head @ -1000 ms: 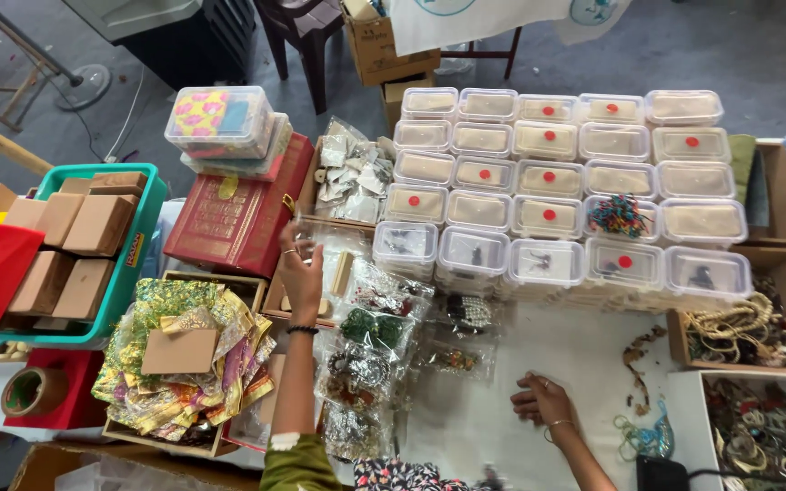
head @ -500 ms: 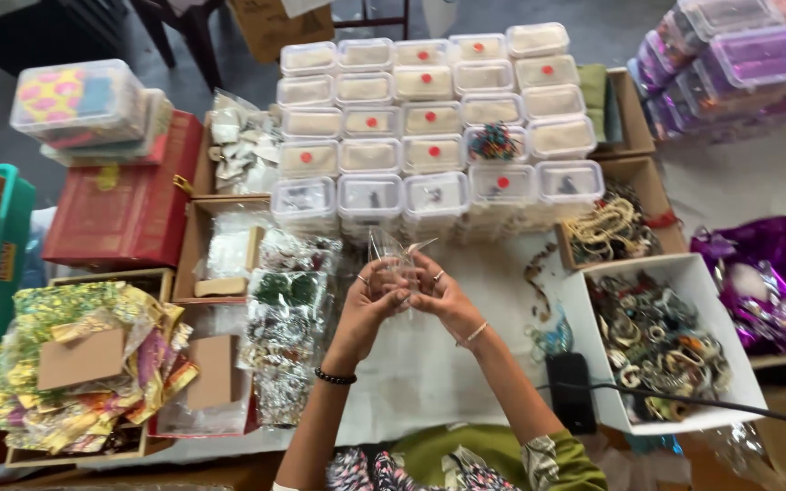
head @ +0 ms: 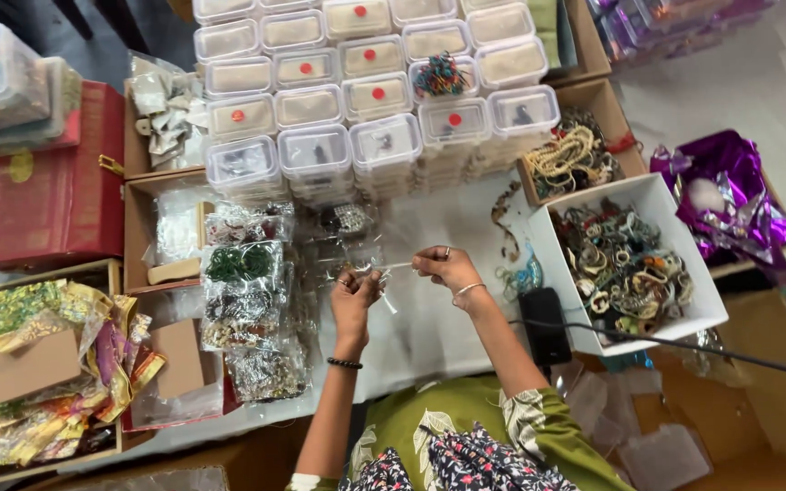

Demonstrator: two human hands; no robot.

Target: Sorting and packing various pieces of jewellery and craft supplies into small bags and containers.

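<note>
Head view, both hands — left [head: 354, 295], right [head: 438, 265] — pinching a clear plastic pouch [head: 386, 270], red-dotted boxes [head: 373, 98] behind.

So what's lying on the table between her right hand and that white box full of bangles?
In the head view, a small tangle of blue-green beads lies between the right hand and the white box, with a black phone-like device just below.

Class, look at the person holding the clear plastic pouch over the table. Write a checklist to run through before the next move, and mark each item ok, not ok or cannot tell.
1. Both hands on the clear pouch: left hand and right hand each pinch an end. Ok.
2. Pouch open: cannot tell.
3. Pouch contents: cannot tell, too clear and small.
4. Bare white table under the hands: ok.
5. White box of bangles beside the right hand: ok.
6. Black cable crosses that box's near corner: not ok.
</note>
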